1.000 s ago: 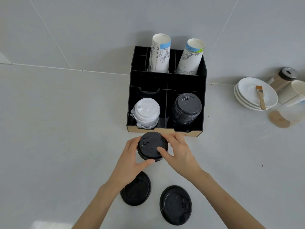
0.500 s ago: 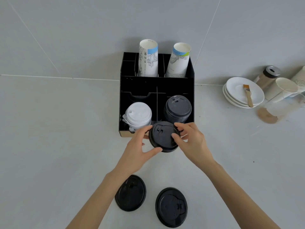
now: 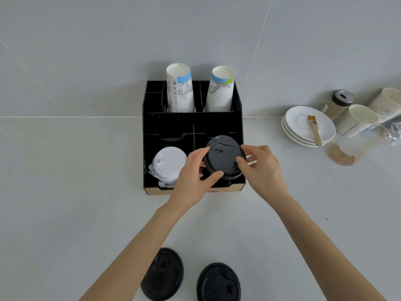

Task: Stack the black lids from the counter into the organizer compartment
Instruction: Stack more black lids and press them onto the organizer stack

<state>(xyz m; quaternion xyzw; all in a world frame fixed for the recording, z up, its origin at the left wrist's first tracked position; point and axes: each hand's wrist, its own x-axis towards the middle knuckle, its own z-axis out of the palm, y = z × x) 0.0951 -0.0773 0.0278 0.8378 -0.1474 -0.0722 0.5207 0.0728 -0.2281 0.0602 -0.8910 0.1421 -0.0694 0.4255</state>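
A black organizer (image 3: 171, 124) stands against the wall. I hold a black lid (image 3: 223, 158) over its front right compartment, my left hand (image 3: 194, 177) gripping its left and near rim and my right hand (image 3: 261, 168) its right rim. The lid hides the black stack beneath it. A stack of white lids (image 3: 168, 165) fills the front left compartment. Two more black lids lie on the counter near me, one (image 3: 162, 273) under my left forearm and one (image 3: 218, 283) to its right.
Two stacks of paper cups (image 3: 180, 89) (image 3: 221, 90) stand in the organizer's back slots. At the right are stacked white saucers (image 3: 303, 133) with a brush (image 3: 314, 130), a shaker jar (image 3: 338, 105), paper cups (image 3: 358, 119) and a clear cup (image 3: 351, 148).
Both hands carried the black lid away from me, from the counter's front up over the organizer's front right compartment. The view shifted, so the organizer now appears lower.
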